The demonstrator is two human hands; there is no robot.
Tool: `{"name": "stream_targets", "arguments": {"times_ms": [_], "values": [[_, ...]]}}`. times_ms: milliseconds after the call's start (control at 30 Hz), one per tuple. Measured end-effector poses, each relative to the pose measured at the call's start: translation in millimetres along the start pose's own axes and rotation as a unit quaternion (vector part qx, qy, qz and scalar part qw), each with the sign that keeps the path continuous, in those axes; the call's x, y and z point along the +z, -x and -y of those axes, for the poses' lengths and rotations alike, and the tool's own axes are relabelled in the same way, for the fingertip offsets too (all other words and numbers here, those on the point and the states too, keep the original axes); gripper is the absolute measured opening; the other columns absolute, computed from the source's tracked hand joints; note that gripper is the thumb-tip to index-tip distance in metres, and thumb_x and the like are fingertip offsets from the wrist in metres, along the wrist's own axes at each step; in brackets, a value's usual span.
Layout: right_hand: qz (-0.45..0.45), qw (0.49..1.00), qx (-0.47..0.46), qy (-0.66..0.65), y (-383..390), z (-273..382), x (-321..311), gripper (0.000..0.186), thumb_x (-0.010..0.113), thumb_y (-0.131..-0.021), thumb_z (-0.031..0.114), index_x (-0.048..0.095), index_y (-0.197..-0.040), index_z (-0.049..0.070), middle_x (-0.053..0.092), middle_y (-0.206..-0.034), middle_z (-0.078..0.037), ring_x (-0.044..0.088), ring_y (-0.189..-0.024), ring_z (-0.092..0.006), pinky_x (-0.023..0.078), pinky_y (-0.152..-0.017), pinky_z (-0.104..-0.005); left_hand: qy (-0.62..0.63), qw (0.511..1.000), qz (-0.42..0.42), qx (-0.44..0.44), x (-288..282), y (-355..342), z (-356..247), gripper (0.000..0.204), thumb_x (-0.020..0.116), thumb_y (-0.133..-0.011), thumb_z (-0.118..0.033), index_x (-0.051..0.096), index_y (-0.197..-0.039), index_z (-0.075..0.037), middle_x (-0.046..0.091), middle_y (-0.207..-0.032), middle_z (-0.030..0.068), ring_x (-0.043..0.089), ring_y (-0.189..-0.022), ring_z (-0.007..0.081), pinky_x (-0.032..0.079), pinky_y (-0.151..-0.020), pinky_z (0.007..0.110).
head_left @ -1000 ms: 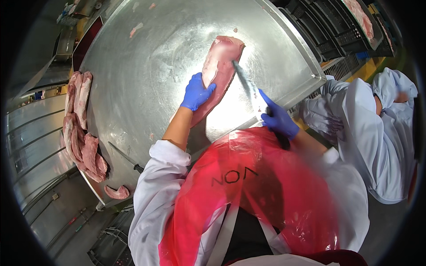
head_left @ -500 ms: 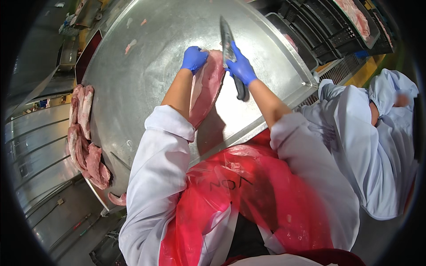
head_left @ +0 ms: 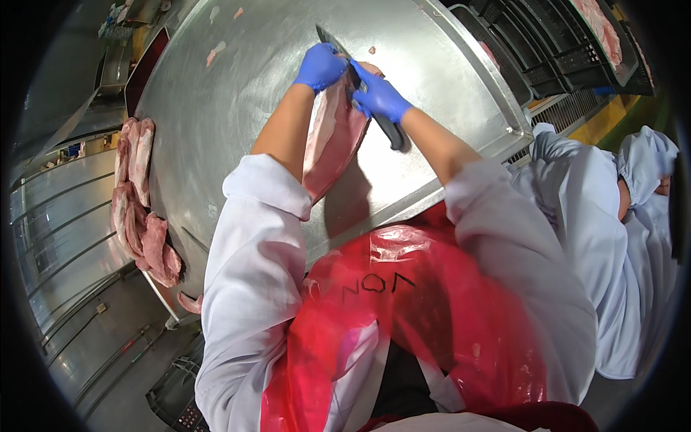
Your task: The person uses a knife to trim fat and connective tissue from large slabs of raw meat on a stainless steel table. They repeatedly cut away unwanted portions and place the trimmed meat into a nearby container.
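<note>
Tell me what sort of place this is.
Likely a meat-cutting room: a knife in the gloved right hand, a slab of raw meat, and a broad metal table bearing other cuts.

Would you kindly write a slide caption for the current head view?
Gloved left hand on a long cut of meat, right hand holding a knife across it.

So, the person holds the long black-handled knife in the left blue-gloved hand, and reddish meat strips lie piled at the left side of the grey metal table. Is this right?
Not in the left blue-gloved hand: the head view shows the long black-handled knife in the right hand. Reddish meat strips do lie piled at the left side of the grey metal table.
</note>
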State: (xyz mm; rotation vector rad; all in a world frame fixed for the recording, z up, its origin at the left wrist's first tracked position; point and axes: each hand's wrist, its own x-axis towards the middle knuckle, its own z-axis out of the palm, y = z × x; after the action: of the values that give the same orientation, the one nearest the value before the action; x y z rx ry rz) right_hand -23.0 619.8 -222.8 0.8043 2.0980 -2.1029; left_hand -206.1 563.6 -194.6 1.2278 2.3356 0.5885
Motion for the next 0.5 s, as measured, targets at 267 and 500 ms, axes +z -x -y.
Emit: {"name": "stream_targets", "arguments": {"times_ms": [267, 500], "values": [[0.031, 0.999, -0.004, 0.011, 7, -32, 9, 0.080, 0.058, -0.090, 0.013, 0.021, -0.160, 0.029, 0.069, -0.091, -0.012, 0.065, -0.071, -0.0177, 0.057, -0.067, -0.0330, 0.135, 0.990, 0.043, 0.000, -15, 17, -26, 0.031, 0.067, -0.079, -0.024, 0.072, -0.087, 0.006, 0.071, -0.076, 0.0183, 0.068, -0.070, 0.0249, 0.054, -0.069, 0.037], [0.124, 0.990, -0.035, -0.057, 127, -47, 32, 0.086, 0.057, -0.089, 0.011, 0.014, -0.161, 0.031, 0.067, -0.088, -0.012, 0.063, -0.068, -0.0166, 0.056, -0.061, -0.0308, 0.188, 0.981, 0.025, -0.034, -40, 33, -2, 0.033, 0.070, -0.084, -0.027, 0.070, -0.092, 0.005, 0.067, -0.080, 0.0081, 0.060, -0.075, 0.0156, 0.048, -0.069, 0.031]]}}
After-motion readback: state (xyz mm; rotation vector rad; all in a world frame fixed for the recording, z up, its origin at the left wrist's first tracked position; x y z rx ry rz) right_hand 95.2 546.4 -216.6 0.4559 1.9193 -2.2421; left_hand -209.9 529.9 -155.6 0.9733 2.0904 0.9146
